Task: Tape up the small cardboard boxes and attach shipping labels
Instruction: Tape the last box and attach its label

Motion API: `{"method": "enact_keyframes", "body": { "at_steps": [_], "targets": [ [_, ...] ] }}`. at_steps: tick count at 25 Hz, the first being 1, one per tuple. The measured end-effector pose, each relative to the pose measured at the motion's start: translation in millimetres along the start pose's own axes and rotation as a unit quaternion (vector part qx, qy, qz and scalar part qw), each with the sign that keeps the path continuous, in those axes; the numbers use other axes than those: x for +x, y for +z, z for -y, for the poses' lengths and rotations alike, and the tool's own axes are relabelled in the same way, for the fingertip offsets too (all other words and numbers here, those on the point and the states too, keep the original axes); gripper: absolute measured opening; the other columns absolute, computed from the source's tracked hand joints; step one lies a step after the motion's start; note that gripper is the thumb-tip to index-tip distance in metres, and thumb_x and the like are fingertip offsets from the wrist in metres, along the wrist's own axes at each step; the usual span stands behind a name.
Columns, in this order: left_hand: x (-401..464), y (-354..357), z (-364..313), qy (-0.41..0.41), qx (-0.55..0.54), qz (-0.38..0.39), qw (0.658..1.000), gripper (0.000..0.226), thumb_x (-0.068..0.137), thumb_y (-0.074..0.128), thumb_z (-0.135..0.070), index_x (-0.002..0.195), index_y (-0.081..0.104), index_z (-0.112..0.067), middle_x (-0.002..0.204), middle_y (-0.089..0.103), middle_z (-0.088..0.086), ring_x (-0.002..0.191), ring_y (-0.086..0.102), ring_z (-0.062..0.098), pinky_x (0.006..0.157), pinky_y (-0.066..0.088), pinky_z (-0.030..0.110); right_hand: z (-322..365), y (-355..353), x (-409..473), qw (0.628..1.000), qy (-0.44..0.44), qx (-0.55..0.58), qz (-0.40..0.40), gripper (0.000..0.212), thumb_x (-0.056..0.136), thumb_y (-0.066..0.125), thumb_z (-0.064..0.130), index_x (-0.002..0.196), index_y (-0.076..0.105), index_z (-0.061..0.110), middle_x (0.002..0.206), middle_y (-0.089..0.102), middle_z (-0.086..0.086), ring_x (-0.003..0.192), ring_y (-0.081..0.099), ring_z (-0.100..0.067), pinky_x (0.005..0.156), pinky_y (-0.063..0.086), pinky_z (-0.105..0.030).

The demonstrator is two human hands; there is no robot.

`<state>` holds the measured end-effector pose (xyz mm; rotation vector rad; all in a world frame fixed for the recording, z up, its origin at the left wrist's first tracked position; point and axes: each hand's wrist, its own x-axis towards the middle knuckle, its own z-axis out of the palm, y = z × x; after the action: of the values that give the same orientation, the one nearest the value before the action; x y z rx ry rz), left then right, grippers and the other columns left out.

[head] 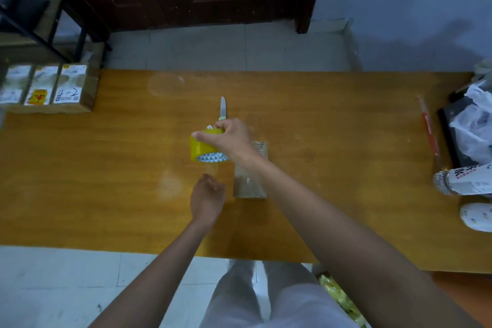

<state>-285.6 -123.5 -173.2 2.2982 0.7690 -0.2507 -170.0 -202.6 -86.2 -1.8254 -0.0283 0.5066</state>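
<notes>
Box: small cardboard box (250, 177) lies on the wooden table (106, 181), long axis running away from the person, partly hidden under the right forearm.
Tape: yellow tape roll (206, 148) is held above the table just left of the box; a clear strip appears to run down from it.
Right hand (230, 138): grips the roll from above, arm crossing over the box.
Left hand (207, 196): fingers loosely curled just left of the box, apparently pinching the strip end; cannot confirm.
Nearer hand: left.
Knife (222, 109): beyond the roll, blade pointing away.
Far left: labelled boxes (45, 86).

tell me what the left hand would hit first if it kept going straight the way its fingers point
Probably the yellow tape roll held in the right hand, directly beyond the left hand; depth is unclear.
</notes>
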Motion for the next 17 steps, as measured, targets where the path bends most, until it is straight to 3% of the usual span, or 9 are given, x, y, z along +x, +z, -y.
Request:
{"method": "enact_keyframes", "body": {
  "at_steps": [3,7,10,12,14,17],
  "targets": [
    [22.0,-20.8,13.5,-0.006,-0.005,-0.056,0.998,0.01,0.092,0.051,-0.003,0.089,0.06,-0.001,0.086,0.065,0.016,0.081,0.059,0.034,0.063,0.034,0.033,1.5,3.2,1.0,1.0,0.009,-0.016,0.005,0.055,0.066,0.083,0.05,0.062,0.05,0.006,0.064,0.051,-0.013,0.06,0.053,-0.023,0.059,0.036,-0.039],
    [63.7,-37.1,0.0,0.05,-0.071,0.047,0.995,0.028,0.083,0.051,0.013,0.077,0.056,-0.014,0.067,0.052,-0.003,0.058,0.044,0.009,0.052,0.035,0.027,5.8,-5.2,-0.2,1.0,0.012,0.022,0.012,0.047,0.066,0.085,0.044,0.062,0.051,0.011,0.061,0.045,-0.005,0.058,0.047,-0.015,0.058,0.035,-0.031],
    [88.1,-44.1,-8.1,0.09,-0.103,0.208,0.969,0.037,0.081,0.052,0.019,0.091,0.065,-0.014,0.075,0.06,-0.003,0.068,0.051,0.011,0.055,0.044,0.018,-1.9,-23.2,-7.3,0.995,0.026,0.101,-0.005,0.042,0.071,0.085,0.032,0.064,0.055,0.004,0.065,0.049,-0.011,0.062,0.053,-0.018,0.059,0.04,-0.033],
    [99.1,-44.4,-8.1,0.097,-0.074,0.286,0.95,0.037,0.083,0.054,0.017,0.101,0.066,-0.013,0.08,0.064,0.0,0.075,0.055,0.017,0.059,0.046,0.02,-10.2,-30.9,-15.4,0.992,0.021,0.121,-0.018,0.038,0.073,0.084,0.025,0.065,0.052,0.006,0.064,0.042,-0.012,0.061,0.045,-0.02,0.057,0.035,-0.034],
    [111.6,-41.3,-4.7,0.133,0.0,0.3,0.945,0.038,0.086,0.054,0.012,0.108,0.067,-0.016,0.094,0.064,0.002,0.088,0.056,0.018,0.065,0.042,0.025,-16.6,-32.5,-20.7,0.992,0.005,0.126,-0.028,0.039,0.074,0.083,0.023,0.061,0.049,0.006,0.061,0.037,-0.01,0.057,0.039,-0.018,0.054,0.03,-0.03],
    [119.7,-36.1,-1.1,0.203,0.098,0.259,0.939,0.034,0.085,0.053,0.009,0.109,0.068,-0.01,0.106,0.067,0.006,0.097,0.057,0.018,0.066,0.036,0.024,-18.6,-30.5,-21.3,0.992,-0.011,0.12,-0.033,0.042,0.076,0.082,0.02,0.057,0.046,0.007,0.057,0.036,-0.006,0.052,0.037,-0.014,0.05,0.029,-0.026]
  ]
}}
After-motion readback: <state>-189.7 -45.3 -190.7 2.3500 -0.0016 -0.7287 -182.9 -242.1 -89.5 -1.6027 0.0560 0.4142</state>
